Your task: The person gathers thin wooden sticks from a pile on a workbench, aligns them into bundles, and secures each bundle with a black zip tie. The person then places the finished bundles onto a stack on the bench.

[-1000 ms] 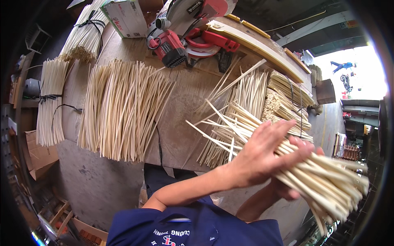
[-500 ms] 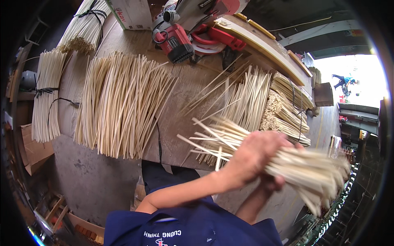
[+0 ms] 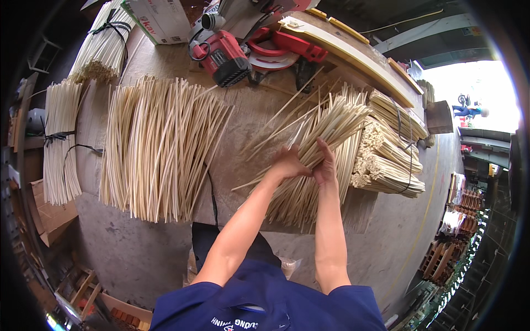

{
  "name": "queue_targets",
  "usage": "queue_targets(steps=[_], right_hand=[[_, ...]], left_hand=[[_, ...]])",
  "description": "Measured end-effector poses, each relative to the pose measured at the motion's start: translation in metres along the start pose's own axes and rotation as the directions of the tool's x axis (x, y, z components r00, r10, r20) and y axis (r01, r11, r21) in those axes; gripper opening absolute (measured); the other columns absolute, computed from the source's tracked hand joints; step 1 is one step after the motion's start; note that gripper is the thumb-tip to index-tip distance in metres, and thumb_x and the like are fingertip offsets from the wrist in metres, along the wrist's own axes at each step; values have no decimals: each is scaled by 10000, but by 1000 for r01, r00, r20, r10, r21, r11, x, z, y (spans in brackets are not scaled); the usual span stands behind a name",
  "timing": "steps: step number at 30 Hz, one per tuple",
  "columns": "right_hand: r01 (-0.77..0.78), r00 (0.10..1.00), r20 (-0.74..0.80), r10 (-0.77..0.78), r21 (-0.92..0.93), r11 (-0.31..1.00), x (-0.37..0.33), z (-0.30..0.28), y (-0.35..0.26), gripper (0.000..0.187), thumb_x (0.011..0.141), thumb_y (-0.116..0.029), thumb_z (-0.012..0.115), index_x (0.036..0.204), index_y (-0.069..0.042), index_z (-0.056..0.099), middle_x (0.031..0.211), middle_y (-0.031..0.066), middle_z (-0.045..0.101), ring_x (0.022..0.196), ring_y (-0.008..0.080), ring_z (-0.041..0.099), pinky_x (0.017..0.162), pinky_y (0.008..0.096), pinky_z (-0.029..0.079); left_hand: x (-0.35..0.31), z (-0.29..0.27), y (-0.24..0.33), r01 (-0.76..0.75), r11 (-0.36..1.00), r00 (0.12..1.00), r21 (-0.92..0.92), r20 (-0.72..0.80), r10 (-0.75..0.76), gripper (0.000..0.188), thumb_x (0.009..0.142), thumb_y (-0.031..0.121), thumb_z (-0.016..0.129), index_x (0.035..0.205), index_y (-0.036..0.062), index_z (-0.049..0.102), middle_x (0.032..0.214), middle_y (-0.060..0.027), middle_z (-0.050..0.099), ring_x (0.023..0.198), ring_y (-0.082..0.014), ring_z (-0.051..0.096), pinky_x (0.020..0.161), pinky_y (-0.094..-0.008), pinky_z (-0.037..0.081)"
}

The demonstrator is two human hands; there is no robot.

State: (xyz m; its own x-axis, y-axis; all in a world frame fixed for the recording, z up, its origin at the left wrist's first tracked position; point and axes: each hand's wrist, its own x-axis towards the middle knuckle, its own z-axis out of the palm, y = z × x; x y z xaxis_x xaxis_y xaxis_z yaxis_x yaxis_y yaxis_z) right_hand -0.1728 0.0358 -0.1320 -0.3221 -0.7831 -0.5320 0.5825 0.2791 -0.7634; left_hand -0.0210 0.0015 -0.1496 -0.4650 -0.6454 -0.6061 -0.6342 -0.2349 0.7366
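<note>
My left hand [image 3: 289, 162] and my right hand [image 3: 326, 163] meet around a loose bundle of thin pale wooden sticks [image 3: 345, 118]. The bundle is tilted, its upper end pointing away to the right. Both hands are closed on it from either side, with the right fingers stretched up along it. Under and beside it lies a spread pile of similar sticks [image 3: 292, 204] on the wooden table [image 3: 221, 160]. Farther left, a wide loose pile of sticks [image 3: 157, 149] lies side by side. Parts of the held sticks' lower ends are hidden by my hands.
Tied stick bundles [image 3: 392, 157] sit at the right end, and more bundles bound with black ties [image 3: 58, 135] at the left. A red and black power saw [image 3: 223, 58], a white box [image 3: 157, 22] and a long board [image 3: 348, 58] occupy the far side.
Both hands have swung the stick bundle from the near right, off the table edge, back left and away over the right pile. It now points up and away instead of toward the lower right.
</note>
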Motion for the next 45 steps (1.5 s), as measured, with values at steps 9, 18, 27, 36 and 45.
queue_targets(steps=[9, 18, 27, 36, 45], right_hand=[[-87, 996, -13, 87, -73, 994, -11, 9, 18, 641, 984, -322, 875, 1485, -7, 631, 1352, 135, 729, 1238, 277, 719, 1063, 440, 606], [-267, 961, 130, 243, 232, 935, -90, -9, 74, 667, 1004, -407, 845, 1505, -35, 611, 1388, 110, 725, 1263, 251, 714, 1116, 418, 592], [-181, 983, 7, 182, 135, 974, -90, 52, 40, 780, 1013, -514, 814, 1574, -37, 558, 1452, 120, 684, 1310, 253, 682, 1152, 425, 549], [-227, 964, -107, 245, 153, 962, -279, 116, 176, 629, 1004, -306, 834, 1514, -34, 586, 1388, 60, 668, 1283, 197, 644, 1112, 386, 530], [713, 699, 88, -710, -169, 681, -334, 159, 6, 965, 967, -533, 774, 1700, -51, 371, 1652, 201, 520, 1579, 288, 418, 1323, 387, 324]], left_hand=[[-30, 24, -20, -285, 958, 886, -34, -390, 250, 1191, 651, 265, 942, 1654, -48, 382, 1566, -385, 524, 1464, -518, 548, 1176, -541, 515], [-122, 2, -17, -80, 994, 990, -73, -118, 71, 1053, 696, 158, 829, 1605, -92, 361, 1501, -403, 500, 1269, -595, 638, 1052, -578, 588], [-124, -49, 15, -154, 988, 976, -8, -154, 151, 1160, 687, 262, 856, 1659, -65, 314, 1422, -407, 576, 1185, -589, 697, 1014, -598, 606], [-285, -88, -101, -28, 1000, 994, 1, 109, 27, 1078, 772, 304, 858, 1670, -5, 348, 1380, -335, 590, 1205, -546, 693, 1030, -577, 602], [-304, -85, 48, -948, 311, 307, -60, -414, 857, 631, 949, 262, 789, 1506, 35, 600, 1238, -213, 716, 1182, -417, 722, 992, -516, 582]])
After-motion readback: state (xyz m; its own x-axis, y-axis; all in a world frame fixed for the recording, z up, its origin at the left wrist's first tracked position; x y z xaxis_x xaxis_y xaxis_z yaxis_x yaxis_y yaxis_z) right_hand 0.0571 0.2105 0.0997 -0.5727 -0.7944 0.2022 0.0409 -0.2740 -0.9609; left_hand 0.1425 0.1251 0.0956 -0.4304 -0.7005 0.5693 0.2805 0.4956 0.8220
